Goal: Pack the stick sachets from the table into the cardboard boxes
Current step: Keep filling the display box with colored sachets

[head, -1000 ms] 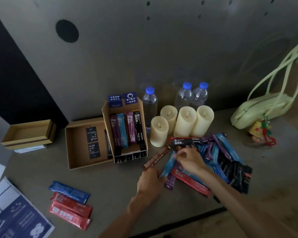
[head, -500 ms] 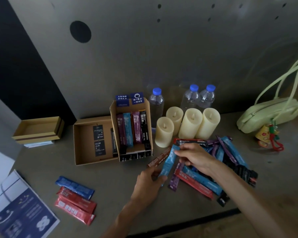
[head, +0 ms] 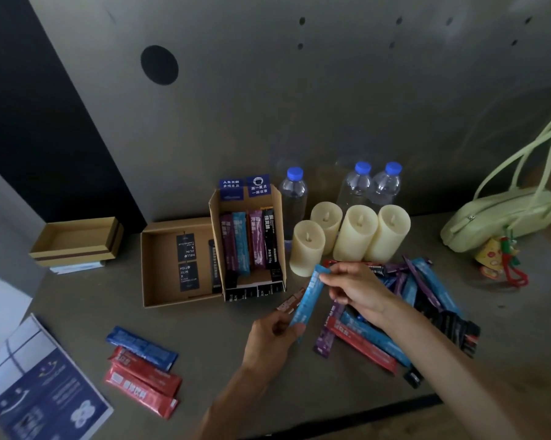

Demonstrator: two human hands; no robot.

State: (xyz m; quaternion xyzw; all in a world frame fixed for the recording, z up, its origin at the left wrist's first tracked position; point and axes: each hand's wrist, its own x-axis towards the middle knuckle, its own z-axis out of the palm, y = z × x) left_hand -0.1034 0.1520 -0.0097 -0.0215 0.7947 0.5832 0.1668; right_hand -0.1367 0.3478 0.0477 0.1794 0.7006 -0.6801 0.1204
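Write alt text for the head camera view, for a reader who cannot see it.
Two hands hold a light blue stick sachet over a grey table, the right hand pinching its upper end, the left hand its lower end. An open cardboard box partly filled with sachets stands behind; a pile of loose sachets lies to the right.

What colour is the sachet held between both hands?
The sachet is light blue with white print; the head view shows it best.

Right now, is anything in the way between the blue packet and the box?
Nothing visible. The left hand and right hand hold the blue sachet near the open box; only a brown sachet lies flat between.
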